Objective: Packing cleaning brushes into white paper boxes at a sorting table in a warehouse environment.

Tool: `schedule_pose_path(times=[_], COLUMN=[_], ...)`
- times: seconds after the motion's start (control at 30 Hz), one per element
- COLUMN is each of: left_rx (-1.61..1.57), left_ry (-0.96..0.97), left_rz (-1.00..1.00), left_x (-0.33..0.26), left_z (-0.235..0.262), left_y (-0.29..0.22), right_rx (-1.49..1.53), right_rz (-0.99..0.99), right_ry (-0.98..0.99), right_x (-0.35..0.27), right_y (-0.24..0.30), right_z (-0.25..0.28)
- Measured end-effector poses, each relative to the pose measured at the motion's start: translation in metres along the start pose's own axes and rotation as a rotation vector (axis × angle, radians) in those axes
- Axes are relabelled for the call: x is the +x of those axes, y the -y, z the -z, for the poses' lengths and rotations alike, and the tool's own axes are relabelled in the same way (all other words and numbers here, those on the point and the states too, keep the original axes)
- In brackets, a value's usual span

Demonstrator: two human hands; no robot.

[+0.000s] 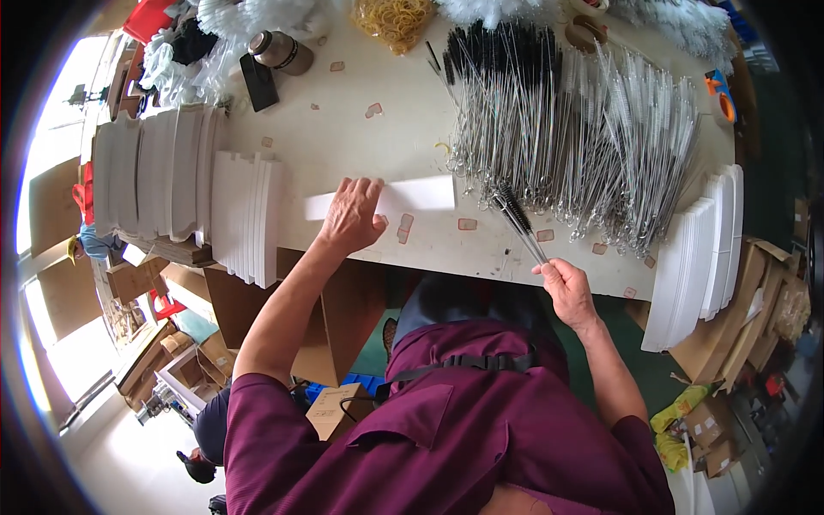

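My left hand (353,213) rests on a long flat white box (416,195) that lies crosswise on the table near its front edge. Its fingers are bent over the box's far edge, the thumb apart from them. In my right hand (566,292), at the front edge, I grip the wire stems of a few thin brushes (513,213) with dark bristles pointing away from me. Beyond that hand spreads a big pile of wire-handled brushes (506,94), black-bristled on the left. The brushes with pale bristles (635,129) lie to the right, loop ends toward me.
Stacks of white flat boxes stand at left (245,215) and right (695,266). At the back are a steel flask (281,53), a dark phone (258,83), a bag of yellow rubber bands (392,21) and a tape dispenser (721,96). Cardboard cartons (352,322) sit below the table.
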State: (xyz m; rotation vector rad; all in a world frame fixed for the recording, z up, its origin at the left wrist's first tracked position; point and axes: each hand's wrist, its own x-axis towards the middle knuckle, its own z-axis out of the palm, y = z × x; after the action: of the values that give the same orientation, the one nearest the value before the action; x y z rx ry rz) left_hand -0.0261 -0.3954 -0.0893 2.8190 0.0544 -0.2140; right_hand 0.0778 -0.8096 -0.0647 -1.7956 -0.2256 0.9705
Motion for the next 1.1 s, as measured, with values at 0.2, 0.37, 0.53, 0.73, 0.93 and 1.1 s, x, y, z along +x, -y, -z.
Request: schedule_pose_path(times=[0.2,0.37,0.53,0.73,0.93,1.1], left_rx=[-0.695,-1.705,-1.876,-2.009,-2.003,-2.034], left_ry=[-0.195,-0.372,-0.521,-0.554,-0.476,-0.472], left_rz=[0.335,0.540,0.588,0.573,0.510,0.497], left_x=[0.032,0.059,0.078,0.092,0.093,0.093], left_z=[0.043,0.059,0.041,0.046,0.052,0.053], left_y=[-0.018,-0.042,-0.047,-0.063,-0.074,-0.084], right_rx=[0.098,0.156,0.219,0.142,0.123,0.029], right_rz=[-0.039,-0.076,-0.162,-0.131,-0.156,-0.126], right_ry=[0.062,0.178,0.381,0.406,0.410,0.350], right_x=[-0.003,-0.007,-0.014,-0.016,-0.014,-0.012], right_y=[0.013,0.049,0.065,0.048,0.039,0.039], right_z=[0.003,0.002,0.003,0.002,0.010,0.013])
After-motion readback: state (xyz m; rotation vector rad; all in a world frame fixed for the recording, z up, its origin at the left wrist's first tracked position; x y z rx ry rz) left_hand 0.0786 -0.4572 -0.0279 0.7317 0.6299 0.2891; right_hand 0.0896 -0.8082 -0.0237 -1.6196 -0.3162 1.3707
